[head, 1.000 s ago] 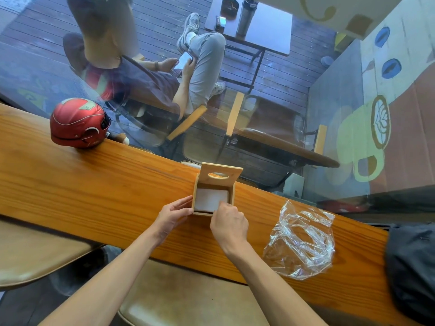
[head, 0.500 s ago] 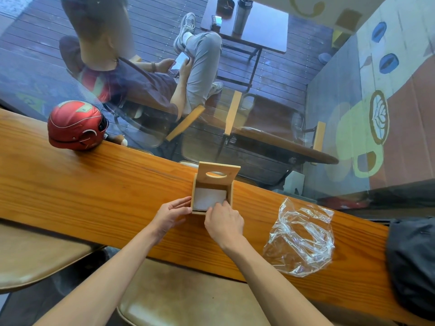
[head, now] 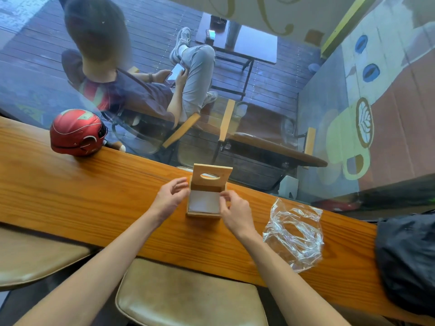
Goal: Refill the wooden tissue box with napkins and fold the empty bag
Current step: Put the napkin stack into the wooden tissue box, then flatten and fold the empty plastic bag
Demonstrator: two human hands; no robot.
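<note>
The wooden tissue box (head: 204,214) stands on the wooden counter (head: 94,196) with its slotted lid (head: 211,176) tipped up at the back. White napkins (head: 204,201) fill the inside. My left hand (head: 170,198) hovers just left of the box, fingers apart, off its wall. My right hand (head: 234,211) is at the box's right edge, thumb and fingertips curled close over the rim; whether they pinch a napkin I cannot tell. The empty clear plastic bag (head: 294,234) lies crumpled on the counter to the right.
A red helmet (head: 76,132) sits at the counter's far left edge against the window. A black bag (head: 407,260) lies at the right end. Padded stools (head: 190,295) stand below the near edge. Behind the glass a person sits on a chair.
My left hand has lifted off the box's left side and spread its fingers. My right hand has drawn from over the napkins to the box's right rim.
</note>
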